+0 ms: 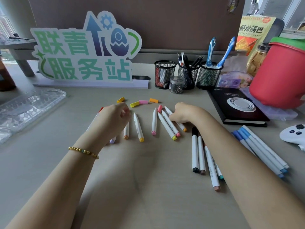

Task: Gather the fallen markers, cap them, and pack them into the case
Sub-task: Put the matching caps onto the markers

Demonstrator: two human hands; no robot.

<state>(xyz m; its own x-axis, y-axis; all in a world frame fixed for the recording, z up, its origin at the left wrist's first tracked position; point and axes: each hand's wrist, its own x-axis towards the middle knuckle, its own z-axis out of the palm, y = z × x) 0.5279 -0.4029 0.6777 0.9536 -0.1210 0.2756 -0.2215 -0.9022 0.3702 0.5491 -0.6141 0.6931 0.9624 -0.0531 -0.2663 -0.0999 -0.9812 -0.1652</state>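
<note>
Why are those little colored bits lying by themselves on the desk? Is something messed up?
Those are caps that are off their markers. Four lie loose in a row beyond the hands, while the markers nearby are scattered at angles with bare tips. Nothing looks spilled or broken.

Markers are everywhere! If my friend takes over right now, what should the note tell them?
Left hand: fingers curled over the markers on the left; whether it grips one is hidden.
Right hand: curled on the white markers in the middle.
Loose caps lie in a row behind the hands, off their markers.
Capped dark markers and blue markers lie grouped on the right.
The clear case sits far left; no markers show in it.
Done: markers gathered on the desk.
Left: cap the open ones, pack everything.
</note>
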